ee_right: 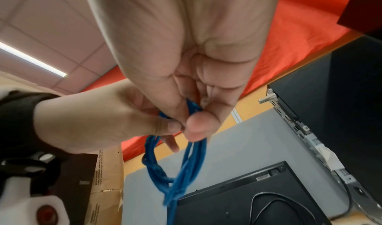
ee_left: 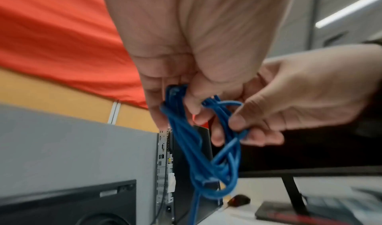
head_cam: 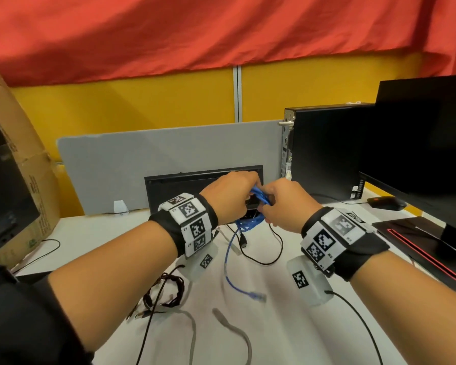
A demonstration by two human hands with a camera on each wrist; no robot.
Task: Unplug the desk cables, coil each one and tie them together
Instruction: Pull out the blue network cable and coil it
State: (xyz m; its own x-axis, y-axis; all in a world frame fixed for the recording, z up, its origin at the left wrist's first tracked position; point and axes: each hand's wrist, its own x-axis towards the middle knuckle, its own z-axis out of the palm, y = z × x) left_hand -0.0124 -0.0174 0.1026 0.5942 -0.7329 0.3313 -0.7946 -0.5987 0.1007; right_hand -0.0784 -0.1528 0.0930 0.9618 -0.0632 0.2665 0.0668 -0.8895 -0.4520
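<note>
My left hand grips the top of the coiled blue cable, and my right hand pinches loops beside it, both raised above the white desk. The cable's loose tail (plug end blurred) trails onto the desk among a grey cable and black cables.

Blue cable — loosely coiled, held aloft — tail trailing onto desk.

Blue cable; red cloth; yellow partition; black-white checkered wristbands.
</note>
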